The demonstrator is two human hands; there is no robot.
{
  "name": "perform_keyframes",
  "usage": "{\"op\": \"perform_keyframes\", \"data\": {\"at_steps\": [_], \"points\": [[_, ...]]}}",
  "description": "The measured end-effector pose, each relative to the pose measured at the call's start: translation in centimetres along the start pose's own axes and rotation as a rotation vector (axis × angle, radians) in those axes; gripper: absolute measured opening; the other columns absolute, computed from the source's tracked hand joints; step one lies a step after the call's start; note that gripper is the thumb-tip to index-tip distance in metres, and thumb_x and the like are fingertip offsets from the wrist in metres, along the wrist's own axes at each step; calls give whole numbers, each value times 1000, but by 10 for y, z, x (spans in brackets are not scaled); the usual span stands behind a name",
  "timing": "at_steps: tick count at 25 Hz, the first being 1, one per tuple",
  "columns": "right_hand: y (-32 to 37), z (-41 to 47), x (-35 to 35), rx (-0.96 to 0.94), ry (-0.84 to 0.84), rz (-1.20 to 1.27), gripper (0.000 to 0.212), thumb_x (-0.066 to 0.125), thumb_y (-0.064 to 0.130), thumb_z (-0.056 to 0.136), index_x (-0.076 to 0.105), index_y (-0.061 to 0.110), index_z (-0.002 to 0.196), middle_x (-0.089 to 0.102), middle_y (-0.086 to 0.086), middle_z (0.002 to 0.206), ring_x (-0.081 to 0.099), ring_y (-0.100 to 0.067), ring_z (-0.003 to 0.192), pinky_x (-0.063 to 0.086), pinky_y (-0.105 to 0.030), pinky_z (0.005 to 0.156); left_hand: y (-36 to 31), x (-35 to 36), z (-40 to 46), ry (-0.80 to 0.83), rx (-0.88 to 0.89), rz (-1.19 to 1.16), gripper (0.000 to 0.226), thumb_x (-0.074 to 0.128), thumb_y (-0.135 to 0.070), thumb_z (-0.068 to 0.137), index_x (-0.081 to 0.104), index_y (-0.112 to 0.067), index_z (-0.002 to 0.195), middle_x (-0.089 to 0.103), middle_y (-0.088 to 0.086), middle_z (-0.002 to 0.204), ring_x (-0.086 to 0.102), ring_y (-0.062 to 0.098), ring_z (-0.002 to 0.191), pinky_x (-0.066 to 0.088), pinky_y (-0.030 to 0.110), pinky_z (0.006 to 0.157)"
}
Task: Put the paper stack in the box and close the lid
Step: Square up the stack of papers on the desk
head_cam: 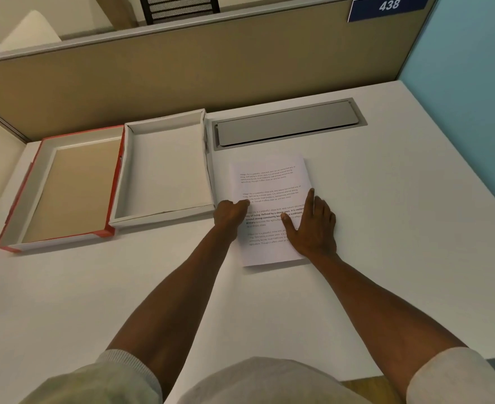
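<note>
Head view: my left hand [231, 212] is curled at the left edge of the paper stack [269, 199], fingertips tucked at that edge; whether they are under the sheets I cannot tell. My right hand [313, 228] lies flat and spread on the stack's right side, pressing, not gripping. The stack rests on the desk [386, 228], just right of the box [164, 167] and not yet lifted.

Procedure, as I judge it: work the left fingers fully under the edge, pinch with the thumb, then slide the right hand to the opposite edge so both sides are supported. Lift level; loose sheets will fan or sag if held on one side only.

Materials: thin, flexible printed sheets; a shallow rectangular white cardboard box, empty; the lid [62, 188], red-edged with a tan inner face, lies open-side up, touching the box on its left. The desk is smooth and matte.
</note>
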State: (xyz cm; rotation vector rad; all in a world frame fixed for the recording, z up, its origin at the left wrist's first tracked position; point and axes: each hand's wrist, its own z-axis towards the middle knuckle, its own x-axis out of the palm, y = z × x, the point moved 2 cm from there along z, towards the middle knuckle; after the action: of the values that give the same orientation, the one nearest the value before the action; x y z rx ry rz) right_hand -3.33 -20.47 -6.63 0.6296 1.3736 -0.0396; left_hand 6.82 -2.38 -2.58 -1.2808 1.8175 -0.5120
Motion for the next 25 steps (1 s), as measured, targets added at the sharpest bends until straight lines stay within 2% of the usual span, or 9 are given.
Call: {"op": "perform_keyframes", "data": {"at_steps": [3,6,10,14,16,20,25], "points": [[-1,0,0,0,2,1,97,36,73,88,10,11,157,36,-19,155,37,-37,140,33,-53,115,4,8,-9,-49,119,132,37,70,-33,87,53,-14,115,62,1,111,61,24,96,53,33,76],[-1,0,0,-10,-4,-5,96,36,73,88,9,11,157,36,-19,154,38,-37,139,33,-53,114,0,12,-13,-44,171,148,44,72,-36,87,46,-20,118,58,-3,108,59,21,91,50,33,71],[0,0,0,-12,-6,-10,96,34,73,88,10,11,157,37,-20,153,38,-37,138,34,-53,114,-4,6,-12,55,36,-17,54,74,-40,86,45,-17,125,57,1,114,58,25,98,48,38,78],[-1,-1,0,-5,0,-2,97,33,74,87,11,11,157,38,-20,153,39,-37,138,34,-54,113,-3,9,-16,57,46,-37,66,75,-41,84,41,-19,136,54,-2,114,58,26,100,50,42,82],[-1,-1,0,-4,-1,-9,97,33,74,87,11,11,157,37,-19,153,39,-37,138,34,-54,113,-6,10,-16,71,30,-83,66,76,-39,84,40,-19,136,56,0,117,59,27,102,52,44,86],[-1,0,1,-5,-10,-10,96,36,74,88,13,11,157,39,-18,152,41,-36,137,35,-52,113,-7,8,-11,78,-3,-138,53,76,-35,85,44,-21,125,61,5,121,62,27,102,53,44,82],[-2,-1,1,-5,-13,-5,96,36,73,88,12,11,157,38,-19,153,39,-36,138,34,-52,114,-10,13,-8,51,-34,-215,63,75,-32,85,39,-20,136,57,6,120,59,25,99,50,42,80]]}}
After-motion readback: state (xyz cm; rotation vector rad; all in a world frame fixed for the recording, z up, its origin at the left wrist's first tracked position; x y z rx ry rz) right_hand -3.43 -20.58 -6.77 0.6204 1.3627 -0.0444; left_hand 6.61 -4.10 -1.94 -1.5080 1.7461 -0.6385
